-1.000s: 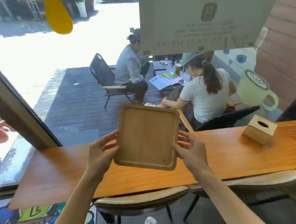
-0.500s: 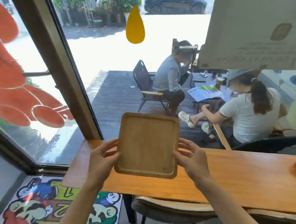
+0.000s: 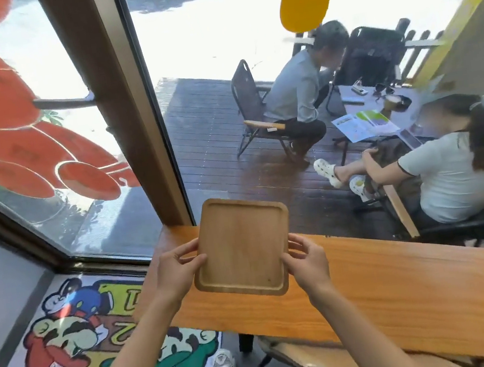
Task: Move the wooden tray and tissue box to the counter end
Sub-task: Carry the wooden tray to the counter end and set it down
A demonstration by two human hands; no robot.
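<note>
**Tray held above the counter's left end**

Head view: the left hand (image 3: pixel 176 271) and right hand (image 3: pixel 306 263) pinch opposite edges of the wooden tray (image 3: pixel 242 246), tilted above the counter (image 3: pixel 406 281) near its left end. The tissue box is out of view. Set too close to that end edge, it could tip onto the patterned floor mat (image 3: pixel 68 335). Smooth varnished wood runs along a window (image 3: pixel 214 46).

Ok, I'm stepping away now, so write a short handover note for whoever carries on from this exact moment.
Left hand and right hand grip opposite edges of the wooden tray, held tilted in the air.
The tray hangs over the left end of the wooden counter, by the window post; not set down yet.
The tissue box is out of view.
Left: lower the tray onto the counter end, then fetch the tissue box and place it there too.
</note>
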